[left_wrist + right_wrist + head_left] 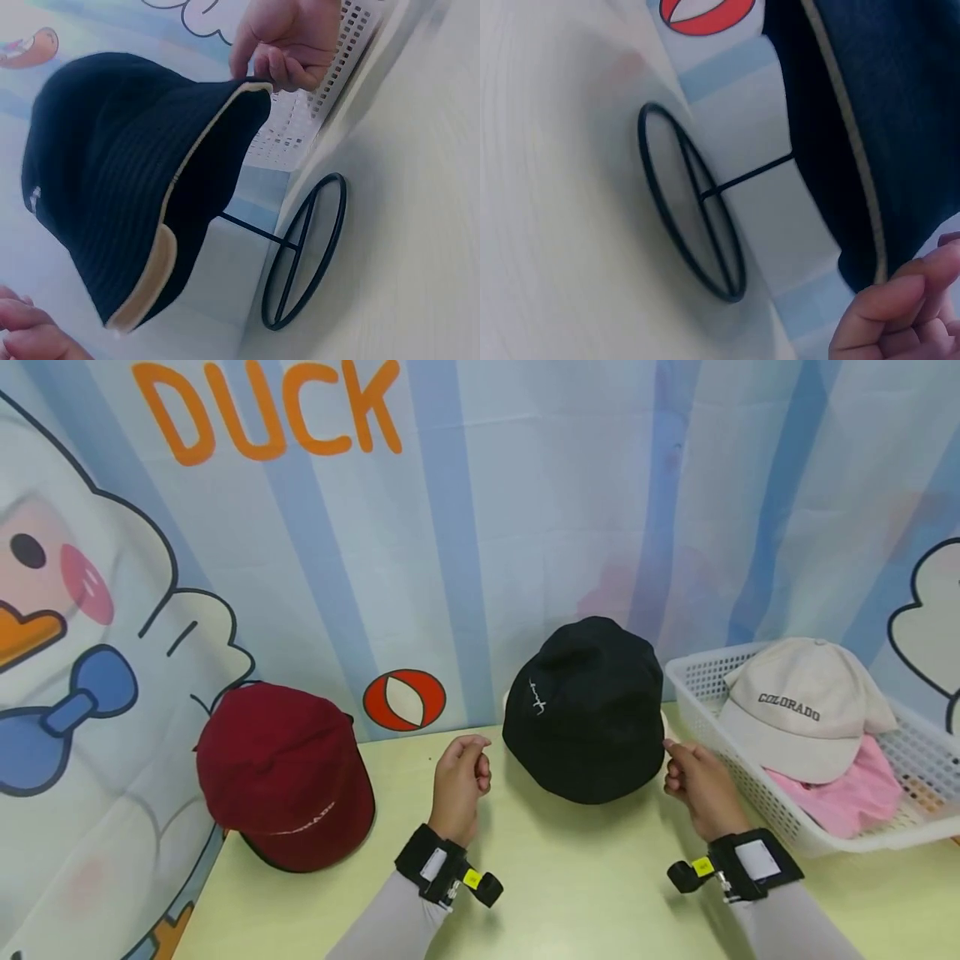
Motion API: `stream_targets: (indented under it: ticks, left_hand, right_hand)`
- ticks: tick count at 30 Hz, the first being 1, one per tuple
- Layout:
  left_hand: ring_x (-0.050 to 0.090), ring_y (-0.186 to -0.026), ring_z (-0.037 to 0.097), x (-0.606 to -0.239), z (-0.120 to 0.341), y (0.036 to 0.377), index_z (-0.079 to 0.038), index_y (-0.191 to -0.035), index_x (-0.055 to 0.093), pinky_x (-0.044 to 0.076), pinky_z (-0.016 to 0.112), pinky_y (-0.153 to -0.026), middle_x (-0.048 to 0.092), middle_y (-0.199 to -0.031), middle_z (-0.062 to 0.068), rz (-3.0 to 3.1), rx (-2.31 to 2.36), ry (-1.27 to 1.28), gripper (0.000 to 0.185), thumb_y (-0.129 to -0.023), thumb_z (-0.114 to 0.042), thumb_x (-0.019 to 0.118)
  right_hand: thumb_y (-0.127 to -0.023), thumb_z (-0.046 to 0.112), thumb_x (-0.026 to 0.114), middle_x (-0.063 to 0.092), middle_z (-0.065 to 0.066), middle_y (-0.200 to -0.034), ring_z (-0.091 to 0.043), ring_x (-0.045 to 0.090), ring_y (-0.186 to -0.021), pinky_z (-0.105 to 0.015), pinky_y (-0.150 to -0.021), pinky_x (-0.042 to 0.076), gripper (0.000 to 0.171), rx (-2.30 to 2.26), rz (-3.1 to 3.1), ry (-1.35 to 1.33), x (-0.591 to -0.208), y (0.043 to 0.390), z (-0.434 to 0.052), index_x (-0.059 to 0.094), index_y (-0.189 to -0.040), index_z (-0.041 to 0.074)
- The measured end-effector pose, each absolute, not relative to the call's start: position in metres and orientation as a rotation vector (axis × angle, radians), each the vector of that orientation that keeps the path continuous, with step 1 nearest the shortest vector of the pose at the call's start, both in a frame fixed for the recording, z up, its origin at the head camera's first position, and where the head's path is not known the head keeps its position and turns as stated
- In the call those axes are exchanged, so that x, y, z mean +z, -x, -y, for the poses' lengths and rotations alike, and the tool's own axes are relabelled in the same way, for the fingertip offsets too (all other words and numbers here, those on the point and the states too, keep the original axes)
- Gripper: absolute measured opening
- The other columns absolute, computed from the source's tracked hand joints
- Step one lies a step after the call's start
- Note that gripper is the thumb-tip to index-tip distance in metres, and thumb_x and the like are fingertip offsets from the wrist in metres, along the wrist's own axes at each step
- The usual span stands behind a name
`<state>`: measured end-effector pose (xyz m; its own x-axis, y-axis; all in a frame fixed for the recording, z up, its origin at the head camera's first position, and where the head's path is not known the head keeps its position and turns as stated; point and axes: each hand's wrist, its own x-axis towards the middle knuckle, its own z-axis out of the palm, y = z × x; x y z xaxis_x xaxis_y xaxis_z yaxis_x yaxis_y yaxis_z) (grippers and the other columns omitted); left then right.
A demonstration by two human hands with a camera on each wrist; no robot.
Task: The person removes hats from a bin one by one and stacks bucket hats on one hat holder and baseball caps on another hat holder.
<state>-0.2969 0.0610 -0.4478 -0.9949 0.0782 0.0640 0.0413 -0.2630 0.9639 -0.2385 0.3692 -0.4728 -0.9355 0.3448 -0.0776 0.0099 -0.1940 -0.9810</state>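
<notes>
Head view: four caps, two hands, one basket
Right hand pinches the black hat brim at desk centre; left hand curled beside it, empty. Only wrist views show its wire stand

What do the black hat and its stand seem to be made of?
Black hat: seemingly soft woven cloth, matte, faintly ribbed, with a cream lining at the brim. Stand: probably thin metal wire, black-coated, with a smooth slender ring and stem.
</notes>
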Motion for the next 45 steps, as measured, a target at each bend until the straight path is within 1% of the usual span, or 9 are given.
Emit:
stream_targets:
  ticks: [4,10,17,24,27,31,38,42,45]
  left_hand:
    - [0.042,-0.058,0.010,-0.440,-0.050,0.289,-0.007,-0.104,0.060,0.035,0.020,-0.054,0.046,-0.070,-0.001,-1.906,2.449,-0.206,0.014,-0.105,-0.018,0.051]
    - [0.043,-0.061,0.011,-0.430,-0.038,0.280,-0.001,-0.110,0.058,0.037,0.020,-0.056,0.047,-0.072,0.000,-1.951,2.393,-0.287,0.021,-0.106,-0.020,0.049]
    - [0.045,-0.066,0.014,-0.421,-0.027,0.269,-0.005,-0.111,0.059,0.041,0.021,-0.059,0.048,-0.075,0.003,-2.028,2.304,-0.315,0.020,-0.107,-0.021,0.048]
    - [0.046,-0.067,0.014,-0.422,-0.018,0.259,-0.004,-0.111,0.059,0.042,0.021,-0.059,0.048,-0.076,0.003,-2.055,2.241,-0.355,0.019,-0.106,-0.019,0.048]
    - [0.046,-0.067,0.014,-0.425,-0.013,0.253,-0.004,-0.111,0.059,0.042,0.020,-0.058,0.048,-0.076,0.003,-2.059,2.212,-0.342,0.019,-0.106,-0.019,0.048]
    - [0.046,-0.066,0.014,-0.427,-0.007,0.244,-0.005,-0.111,0.059,0.040,0.021,-0.057,0.048,-0.076,0.004,-2.066,2.211,-0.320,0.018,-0.106,-0.017,0.047]
    - [0.046,-0.065,0.013,-0.429,0.000,0.229,-0.001,-0.111,0.058,0.040,0.021,-0.057,0.049,-0.075,0.003,-2.028,2.202,-0.266,0.019,-0.106,-0.017,0.049]
    - [0.047,-0.066,0.013,-0.430,0.004,0.223,-0.001,-0.111,0.058,0.040,0.022,-0.058,0.049,-0.076,0.003,-2.020,2.164,-0.250,0.020,-0.105,-0.019,0.050]
    - [0.047,-0.066,0.013,-0.430,0.007,0.218,-0.001,-0.111,0.057,0.040,0.022,-0.058,0.049,-0.076,0.003,-2.030,2.144,-0.241,0.021,-0.105,-0.020,0.052]
  right_hand:
    - [-0.104,0.027,0.057,0.048,0.009,-0.068,-0.004,0.049,-0.060,-0.020,-0.058,0.047,0.026,2.229,1.871,0.318,-0.463,0.229,-0.367,0.053,-0.081,0.015]
    - [-0.104,0.025,0.058,0.049,0.008,-0.071,-0.004,0.050,-0.062,-0.019,-0.058,0.048,0.020,2.200,1.892,0.193,-0.449,0.216,-0.367,0.056,-0.087,0.015]
    - [-0.103,0.021,0.059,0.051,0.006,-0.072,-0.006,0.052,-0.062,-0.020,-0.059,0.050,0.017,2.212,1.838,0.103,-0.434,0.204,-0.375,0.059,-0.087,0.014]
    - [-0.105,0.019,0.055,0.054,0.005,-0.074,-0.007,0.053,-0.064,-0.021,-0.061,0.051,0.017,2.268,1.803,-0.015,-0.426,0.196,-0.392,0.058,-0.090,0.012]
    - [-0.106,0.016,0.052,0.057,0.005,-0.077,-0.007,0.055,-0.066,-0.021,-0.062,0.052,0.015,2.315,1.771,-0.071,-0.425,0.193,-0.400,0.061,-0.095,0.012]
    - [-0.107,0.013,0.047,0.059,0.004,-0.079,-0.007,0.057,-0.068,-0.021,-0.064,0.053,0.018,2.340,1.755,-0.123,-0.424,0.189,-0.410,0.064,-0.105,0.012]
    - [-0.108,0.015,0.047,0.061,0.003,-0.085,-0.008,0.059,-0.070,-0.022,-0.065,0.054,0.020,2.324,1.727,-0.157,-0.419,0.186,-0.432,0.065,-0.117,0.013]
    - [-0.107,0.014,0.047,0.063,0.002,-0.087,-0.009,0.060,-0.071,-0.022,-0.068,0.055,0.022,2.316,1.714,-0.137,-0.419,0.183,-0.449,0.064,-0.121,0.016]
    - [-0.108,0.013,0.046,0.062,0.001,-0.087,-0.010,0.059,-0.071,-0.022,-0.068,0.055,0.022,2.320,1.694,-0.108,-0.420,0.182,-0.463,0.064,-0.121,0.016]
